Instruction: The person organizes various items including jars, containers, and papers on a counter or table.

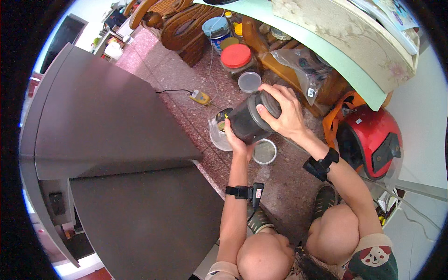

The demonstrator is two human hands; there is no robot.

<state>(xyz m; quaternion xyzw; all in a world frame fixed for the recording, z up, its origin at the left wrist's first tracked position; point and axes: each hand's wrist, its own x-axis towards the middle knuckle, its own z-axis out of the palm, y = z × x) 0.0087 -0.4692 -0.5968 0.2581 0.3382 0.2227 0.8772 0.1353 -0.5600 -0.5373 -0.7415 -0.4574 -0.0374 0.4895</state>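
Observation:
Both hands hold a dark, cylindrical lidded jar (245, 120), tilted above the speckled floor. My left hand (239, 141) grips its lower body from below. Over the lid end, the fingers and thumb of my right hand (285, 112) are spread around the rim. Behind the jar's lower end stands a clear plastic container (218, 136), partly hidden, beside a dark label with writing. A round clear lid or shallow dish with a pale rim (265, 152) lies on the floor near the left wrist. Beyond the jar is a translucent round lid (249, 82), close to a red-lidded jar (236, 56).
Left stands a large dark cabinet (115, 115). A yellow power socket (200, 97) with cables lies on the floor. Carved wooden furniture (185, 31), a blue-lidded tin (214, 28) and a plastic bag (304, 66) are beyond. A red helmet (388, 122) sits at right.

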